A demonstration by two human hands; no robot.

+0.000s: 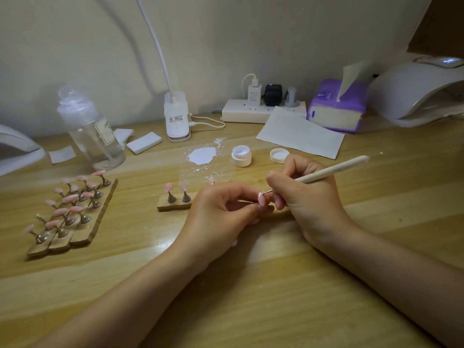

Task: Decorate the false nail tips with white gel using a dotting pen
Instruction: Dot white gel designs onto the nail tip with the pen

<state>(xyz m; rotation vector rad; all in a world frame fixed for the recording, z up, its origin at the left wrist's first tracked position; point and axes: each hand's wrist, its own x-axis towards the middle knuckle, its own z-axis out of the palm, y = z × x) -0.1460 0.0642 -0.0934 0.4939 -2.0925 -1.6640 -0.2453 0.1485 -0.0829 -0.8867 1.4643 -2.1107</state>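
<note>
Pinching the pink nail tip (262,200) in our left hand (221,212), we bring the dotting pen (331,170), gripped by our right hand (303,192), in from the right, its point touching the tip's far end.

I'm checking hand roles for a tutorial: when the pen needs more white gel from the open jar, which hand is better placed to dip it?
Right hand: it grips the pen, nearest the jar; the left hand pinches the nail tip.

clear bottle (91,131), tissue pack (336,106), power strip (251,111)
</note>
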